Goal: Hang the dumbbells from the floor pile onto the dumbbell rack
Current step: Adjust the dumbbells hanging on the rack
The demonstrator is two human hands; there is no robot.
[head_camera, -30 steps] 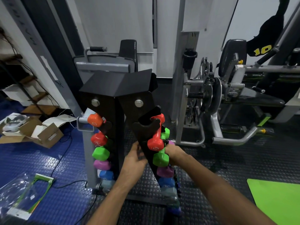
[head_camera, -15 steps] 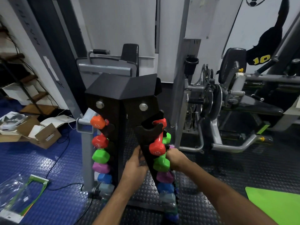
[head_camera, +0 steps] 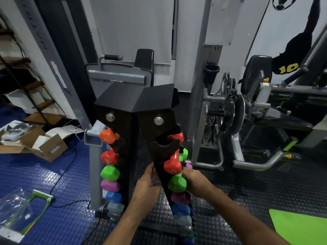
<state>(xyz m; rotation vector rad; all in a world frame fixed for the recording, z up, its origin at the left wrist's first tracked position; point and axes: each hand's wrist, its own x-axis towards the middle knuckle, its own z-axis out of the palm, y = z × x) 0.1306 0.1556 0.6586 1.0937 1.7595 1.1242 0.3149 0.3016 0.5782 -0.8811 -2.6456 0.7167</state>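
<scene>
A black upright dumbbell rack (head_camera: 136, 103) stands in front of me, with two columns of coloured dumbbells. The left column has an orange dumbbell (head_camera: 107, 136) on top, then red, green, purple and blue ones. On the right column a red dumbbell (head_camera: 173, 165) hangs over a green dumbbell (head_camera: 177, 183); the top cradle there holds nothing. My left hand (head_camera: 147, 183) grips the inner edge of the right rack panel. My right hand (head_camera: 195, 179) is curled behind the green dumbbell's far end. No floor pile is in view.
A grey weight machine (head_camera: 228, 117) stands close to the right of the rack, and a grey post with a handle (head_camera: 93, 137) to its left. Open cardboard boxes (head_camera: 44, 145) and a cable lie on the blue floor. A green mat (head_camera: 300, 227) is at lower right.
My view has tilted up and drifted slightly; the rack sits a little lower and further right in frame. Both hands have stayed at the right column by the green dumbbell.
</scene>
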